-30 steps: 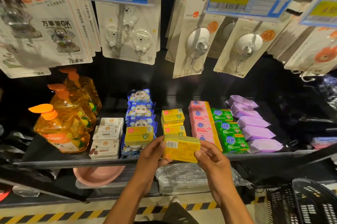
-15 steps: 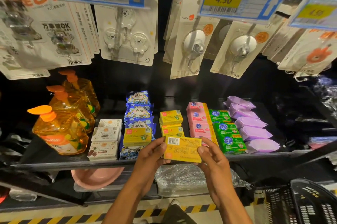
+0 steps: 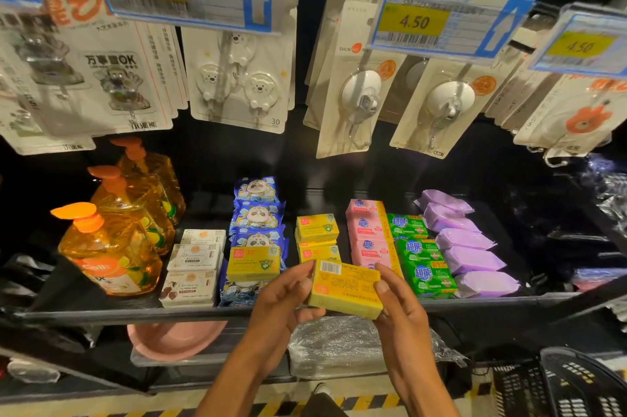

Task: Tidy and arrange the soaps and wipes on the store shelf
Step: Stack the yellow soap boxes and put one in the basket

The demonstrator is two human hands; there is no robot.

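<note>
A yellow soap box (image 3: pixel 344 288) with a barcode on its upper face is held in front of the shelf edge (image 3: pixel 475 302). My left hand (image 3: pixel 283 301) pinches its left end and my right hand (image 3: pixel 398 309) grips its right end. Behind it, two stacked yellow soap boxes (image 3: pixel 317 228) sit mid-shelf, and one more yellow box (image 3: pixel 252 263) lies on the blue panda wipes packs (image 3: pixel 258 213). Pink soaps (image 3: pixel 368 230), green soaps (image 3: pixel 422 259), purple wipes packs (image 3: pixel 470 257) and white soap boxes (image 3: pixel 195 260) stand in rows.
Orange pump bottles (image 3: pixel 112 243) fill the shelf's left end. Hook packs (image 3: pixel 237 77) and price tags (image 3: pixel 441 21) hang overhead. A pink basin (image 3: pixel 176 338) and a plastic-wrapped bundle (image 3: pixel 336 345) sit on the lower shelf. A black basket (image 3: pixel 559 386) stands at the bottom right.
The yellow box has been turned between my hands, so its barcode face now points up. It stays at the shelf's front edge, and both hands keep their hold.
</note>
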